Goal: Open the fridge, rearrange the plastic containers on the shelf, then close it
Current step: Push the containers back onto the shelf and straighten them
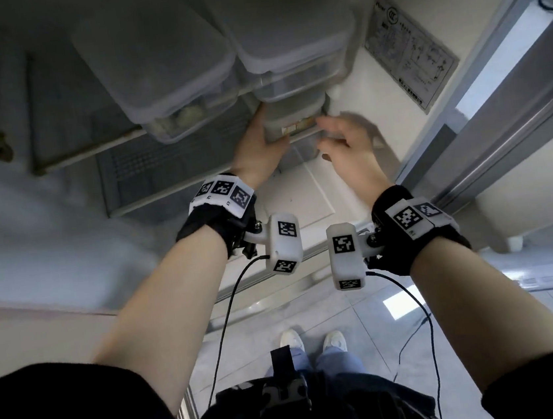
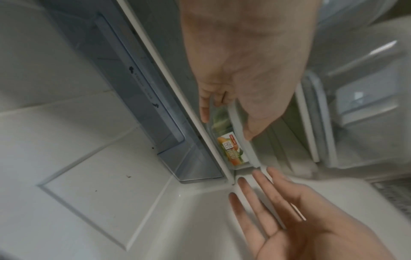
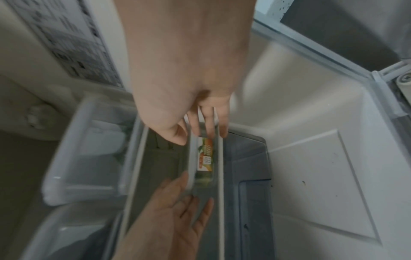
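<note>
1. The small clear container [image 1: 294, 123] with the orange-and-green label sits on the fridge shelf [image 1: 95, 147], under two bigger lidded tubs [image 1: 162, 64] stacked toward 12 o'clock.
2. Left hand [image 1: 260, 151] grips the container's 9 o'clock end, thumb on the lid rim, fingers curled under.
3. Right hand [image 1: 346, 139] hangs just off the 3 o'clock end, fingers spread and loose, holding nothing.
4. Right hand's pretty blurry, so can't tell if its fingertips actually touch. Contents look greenish, hard to make out.
</note>
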{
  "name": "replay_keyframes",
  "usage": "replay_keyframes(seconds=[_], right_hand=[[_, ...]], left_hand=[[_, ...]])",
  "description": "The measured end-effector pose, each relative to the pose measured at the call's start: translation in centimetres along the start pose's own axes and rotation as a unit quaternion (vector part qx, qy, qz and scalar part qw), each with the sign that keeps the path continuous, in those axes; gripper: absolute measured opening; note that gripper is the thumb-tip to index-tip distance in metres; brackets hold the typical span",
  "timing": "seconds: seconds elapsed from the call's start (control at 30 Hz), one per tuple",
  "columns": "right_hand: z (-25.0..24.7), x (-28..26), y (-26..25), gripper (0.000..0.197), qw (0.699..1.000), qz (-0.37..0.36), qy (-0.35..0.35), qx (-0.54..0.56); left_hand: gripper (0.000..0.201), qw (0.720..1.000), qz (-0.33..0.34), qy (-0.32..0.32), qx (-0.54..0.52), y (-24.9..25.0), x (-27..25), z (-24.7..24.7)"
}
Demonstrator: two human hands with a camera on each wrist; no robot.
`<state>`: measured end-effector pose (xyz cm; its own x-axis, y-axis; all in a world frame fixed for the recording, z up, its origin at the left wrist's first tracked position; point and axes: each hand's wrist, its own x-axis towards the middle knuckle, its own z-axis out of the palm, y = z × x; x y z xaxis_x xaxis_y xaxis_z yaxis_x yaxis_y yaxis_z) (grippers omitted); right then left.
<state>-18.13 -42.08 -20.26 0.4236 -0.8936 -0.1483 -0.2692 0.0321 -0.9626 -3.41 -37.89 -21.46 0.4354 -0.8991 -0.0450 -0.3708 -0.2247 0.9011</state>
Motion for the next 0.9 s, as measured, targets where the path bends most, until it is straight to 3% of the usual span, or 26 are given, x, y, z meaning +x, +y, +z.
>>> replay_keyframes(seconds=[0.1,0.2,0.37,0.5,0.6,0.7,0.77,0.8,0.9], right_hand=[[-0.6,-1.2,-1.3,0.024,0.999,-0.036,0.000,0.034],[-0.6,-2.0,-2.5,0.020,0.997,-0.073,-0.009,0.037],[0.3,-2.8,-5.3,0.030,0.988,-0.153,-0.014,0.014],[1.3,-2.8,-7.8,0.023,0.977,-0.212,-0.002,-0.005],[2.1,-2.5,-9.6,0.019,0.964,-0.264,0.026,-0.027],[2.9,-1.8,-10.8,0.026,0.950,-0.296,0.059,-0.077],[3.4,-0.9,-11.3,0.028,0.937,-0.308,0.074,-0.146],[3.5,-0.4,-11.4,0.029,0.924,-0.324,0.085,-0.186],[3.4,1.0,-11.5,0.039,0.906,-0.321,0.095,-0.259]], left_hand=[[0.052,0.999,-0.029,0.039,-0.010,1.0,-2.0,-1.5],[0.028,0.998,-0.016,0.040,-0.052,2.8,-4.5,-3.3],[0.021,0.998,-0.034,0.034,-0.044,5.4,-7.2,-5.7],[0.017,0.997,-0.001,0.067,-0.046,7.9,-8.1,-7.2],[0.015,0.983,0.052,0.171,-0.046,9.0,-8.4,-8.7],[0.017,0.936,0.079,0.343,-0.019,8.5,-7.8,-10.6],[0.029,0.905,0.043,0.421,0.038,7.7,-6.8,-12.0],[0.035,0.899,0.008,0.430,0.080,7.3,-6.2,-12.5],[0.049,0.913,-0.119,0.360,0.153,6.5,-4.7,-13.8]])
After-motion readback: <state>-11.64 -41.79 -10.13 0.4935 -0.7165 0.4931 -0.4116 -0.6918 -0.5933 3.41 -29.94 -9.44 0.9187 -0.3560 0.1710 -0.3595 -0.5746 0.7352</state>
